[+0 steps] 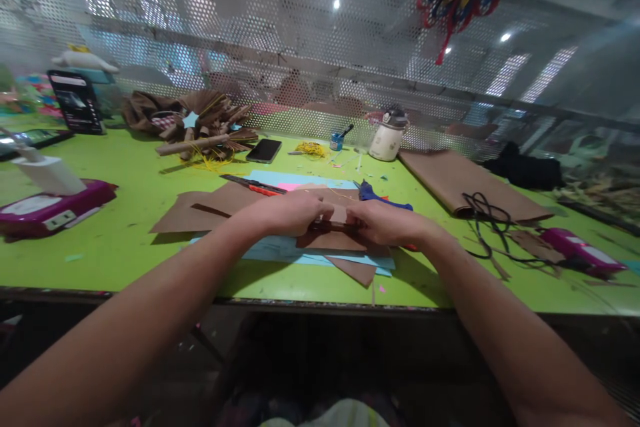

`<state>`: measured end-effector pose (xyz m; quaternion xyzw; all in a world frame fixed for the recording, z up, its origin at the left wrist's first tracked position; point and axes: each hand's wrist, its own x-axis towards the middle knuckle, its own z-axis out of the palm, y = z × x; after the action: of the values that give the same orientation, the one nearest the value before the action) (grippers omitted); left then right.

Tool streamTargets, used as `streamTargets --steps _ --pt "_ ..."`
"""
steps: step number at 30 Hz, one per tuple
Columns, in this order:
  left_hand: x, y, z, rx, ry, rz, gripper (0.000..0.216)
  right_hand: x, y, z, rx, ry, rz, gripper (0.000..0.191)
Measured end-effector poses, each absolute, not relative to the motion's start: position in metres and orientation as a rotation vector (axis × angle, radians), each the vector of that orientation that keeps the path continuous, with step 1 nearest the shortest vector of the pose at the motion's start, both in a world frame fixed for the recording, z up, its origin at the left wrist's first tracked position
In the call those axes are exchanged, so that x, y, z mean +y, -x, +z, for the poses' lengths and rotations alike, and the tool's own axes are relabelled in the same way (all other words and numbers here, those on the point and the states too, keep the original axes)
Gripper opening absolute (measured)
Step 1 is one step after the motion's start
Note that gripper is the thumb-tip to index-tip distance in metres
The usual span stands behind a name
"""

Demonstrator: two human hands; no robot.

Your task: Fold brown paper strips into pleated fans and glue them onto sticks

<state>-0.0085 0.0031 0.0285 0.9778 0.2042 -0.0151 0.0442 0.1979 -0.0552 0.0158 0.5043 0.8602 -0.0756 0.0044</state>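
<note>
My left hand (287,212) and my right hand (383,222) meet over the middle of the green table (125,240). Both have fingers curled and pinch a narrow folded strip of brown paper (334,227) between them. Under the hands lie brown paper sheets (210,210) on top of light blue paper (280,250). A blue glue gun (377,196) rests just behind my right hand. Red-handled scissors (253,185) lie behind my left hand.
A black phone (264,150), a brown paper craft pile (205,127), a small blue cup (337,141) and a white jar (387,137) stand at the back. A brown paper roll (460,180) and black cord (487,213) lie right. Magenta boxes (50,208) sit at both sides. A perforated metal screen (300,47) backs the table.
</note>
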Motion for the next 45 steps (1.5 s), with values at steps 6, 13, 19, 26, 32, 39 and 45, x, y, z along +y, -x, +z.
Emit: streamTargets --steps 6,13,19,26,32,39,45 --pt "0.002 0.009 0.027 0.607 -3.022 0.007 0.014 -0.059 -0.191 0.017 2.677 -1.534 -0.008 0.009" --pt "0.003 0.012 0.032 0.633 -3.021 0.106 0.021 -0.060 -0.191 0.020 2.685 -1.583 0.007 0.017" --pt "0.014 0.015 0.040 0.748 -2.871 0.073 0.031 -0.063 -0.182 0.021 2.893 -1.619 0.255 0.012" --pt "0.021 0.020 0.045 0.630 -2.630 0.070 0.039 -0.060 -0.172 0.014 3.006 -1.610 0.712 0.016" --pt "0.010 0.019 0.049 0.473 -2.284 0.170 0.041 -0.056 -0.177 0.015 3.109 -1.637 0.807 0.020" --pt "0.010 0.006 0.039 0.648 -2.390 0.262 0.045 -0.048 -0.181 0.009 3.212 -1.789 0.676 0.019" --pt "0.007 0.005 0.035 0.678 -2.480 0.342 0.044 -0.048 -0.188 0.016 3.536 -2.047 -0.333 0.032"
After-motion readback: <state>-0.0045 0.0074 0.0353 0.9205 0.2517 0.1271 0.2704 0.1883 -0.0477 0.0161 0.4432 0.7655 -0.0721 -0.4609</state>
